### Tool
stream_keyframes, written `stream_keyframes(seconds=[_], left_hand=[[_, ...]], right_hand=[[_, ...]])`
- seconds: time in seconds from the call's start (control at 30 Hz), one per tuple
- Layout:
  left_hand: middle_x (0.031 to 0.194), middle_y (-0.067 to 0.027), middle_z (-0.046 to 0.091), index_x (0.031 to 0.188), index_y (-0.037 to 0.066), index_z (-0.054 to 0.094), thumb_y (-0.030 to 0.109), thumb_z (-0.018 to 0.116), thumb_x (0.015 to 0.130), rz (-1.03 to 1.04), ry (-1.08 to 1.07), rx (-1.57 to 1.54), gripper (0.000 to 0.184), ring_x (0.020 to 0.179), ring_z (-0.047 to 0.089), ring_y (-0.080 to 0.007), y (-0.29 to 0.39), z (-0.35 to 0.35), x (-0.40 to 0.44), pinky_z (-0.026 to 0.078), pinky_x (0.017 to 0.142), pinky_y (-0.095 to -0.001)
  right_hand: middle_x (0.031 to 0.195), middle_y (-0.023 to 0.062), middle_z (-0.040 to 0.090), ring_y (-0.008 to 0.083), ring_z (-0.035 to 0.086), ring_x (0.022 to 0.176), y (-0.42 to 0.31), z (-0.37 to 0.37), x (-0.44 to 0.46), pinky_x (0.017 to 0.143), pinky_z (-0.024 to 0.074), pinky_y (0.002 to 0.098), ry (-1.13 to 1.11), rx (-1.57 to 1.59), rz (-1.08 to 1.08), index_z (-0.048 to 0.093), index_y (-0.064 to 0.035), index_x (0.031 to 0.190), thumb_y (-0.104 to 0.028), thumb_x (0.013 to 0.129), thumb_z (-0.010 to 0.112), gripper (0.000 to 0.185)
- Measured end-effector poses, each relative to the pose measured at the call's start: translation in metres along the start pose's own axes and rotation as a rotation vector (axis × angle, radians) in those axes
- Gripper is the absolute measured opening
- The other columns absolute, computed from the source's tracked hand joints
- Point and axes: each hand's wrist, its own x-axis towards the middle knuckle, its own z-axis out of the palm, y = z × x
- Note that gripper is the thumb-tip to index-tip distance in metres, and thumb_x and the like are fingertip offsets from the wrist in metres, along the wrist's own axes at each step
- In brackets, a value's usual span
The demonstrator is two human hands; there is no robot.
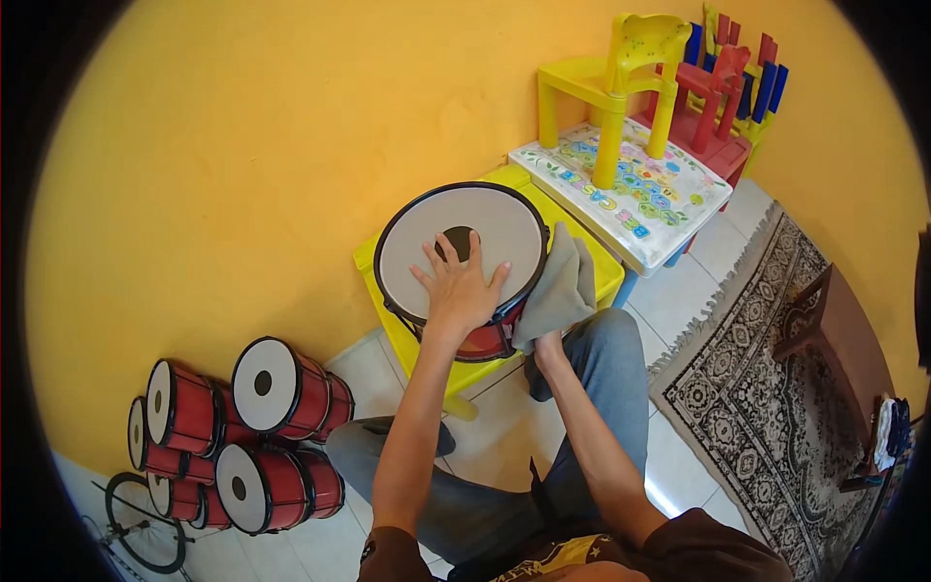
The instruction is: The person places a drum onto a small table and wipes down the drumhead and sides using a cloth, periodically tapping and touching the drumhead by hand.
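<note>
A red drum (pixel 407 209) with a white head, a black rim and a dark centre patch stands on a yellow table (pixel 603 260). My left hand (pixel 459 289) lies on the drum head with its fingers spread, holding nothing, the fingertips near the dark patch. At the drum's right side hangs a grey-green cloth (pixel 561 286). Most of my right hand (pixel 546 341) is hidden under this cloth, only the wrist end showing below it. The cloth touches the drum's side and rim.
Several red drums (pixel 281 388) are stacked at the lower left beside a bicycle wheel (pixel 145 522). A yellow chair (pixel 611 87) stands on a white patterned table (pixel 630 194) at the upper right. A patterned rug (pixel 708 388) and brown wooden furniture (pixel 844 330) are on the right.
</note>
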Motion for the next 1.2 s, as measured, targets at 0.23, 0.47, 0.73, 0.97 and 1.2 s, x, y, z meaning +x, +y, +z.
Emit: stream_keyframes(seconds=[0.23, 0.47, 0.73, 0.97, 1.2], left_hand=[[0.153, -0.0398, 0.009, 0.154, 0.015, 0.026, 0.06, 0.039, 0.096, 0.067, -0.041, -0.02, 0.074, 0.141, 0.003, -0.0593, -0.002, -0.009, -0.003, 0.005, 0.107, -0.0735], [0.153, -0.039, 0.009, 0.155, 0.019, 0.025, 0.062, 0.041, 0.094, 0.09, -0.064, -0.004, 0.075, 0.141, 0.004, -0.0588, -0.005, -0.013, -0.004, 0.005, 0.11, -0.0708], [0.152, -0.0382, 0.016, 0.152, 0.023, 0.034, 0.063, 0.049, 0.091, 0.235, -0.018, -0.042, 0.075, 0.143, 0.009, -0.056, -0.046, -0.016, 0.014, 0.007, 0.111, -0.0689], [0.154, -0.0295, 0.023, 0.146, 0.027, 0.045, 0.055, 0.057, 0.09, 0.42, -0.122, -0.064, 0.064, 0.144, 0.011, -0.0517, -0.097, -0.037, 0.02, 0.008, 0.114, -0.064], [0.155, -0.0241, 0.027, 0.148, 0.015, 0.041, 0.053, 0.056, 0.09, 0.359, -0.013, -0.235, 0.071, 0.145, 0.015, -0.0471, -0.112, -0.04, 0.025, 0.011, 0.116, -0.0605]], right_hand=[[0.145, 0.0153, 0.037, 0.027, 0.035, 0.134, 0.01, 0.003, -0.054, 0.113, 0.0248, 0.0363, -0.029, 0.057, -0.053, 0.035, -0.0014, 0.146, -0.03, 0.101, 0.046, 0.054], [0.142, 0.0139, 0.041, 0.0251, 0.038, 0.131, 0.008, 0.013, 0.024, 0.112, 0.0275, 0.0355, 0.019, -0.001, -0.133, 0.037, -0.0018, 0.145, -0.031, 0.101, 0.047, 0.053], [0.139, 0.0122, 0.044, 0.023, 0.042, 0.127, 0.004, 0.003, 0.111, 0.11, 0.0306, 0.0346, -0.207, -0.016, -0.117, 0.039, -0.0022, 0.143, -0.032, 0.101, 0.049, 0.053], [0.136, 0.0121, 0.047, 0.0219, 0.045, 0.125, 0.003, 0.01, 0.069, 0.109, 0.0327, 0.0341, -0.255, 0.005, -0.058, 0.041, -0.0023, 0.142, -0.031, 0.1, 0.052, 0.052], [0.142, 0.0175, 0.044, 0.0271, 0.041, 0.132, 0.022, 0.023, 0.051, 0.112, 0.0295, 0.0378, -0.197, 0.069, -0.167, 0.041, -0.0002, 0.141, -0.03, 0.096, 0.058, 0.056]])
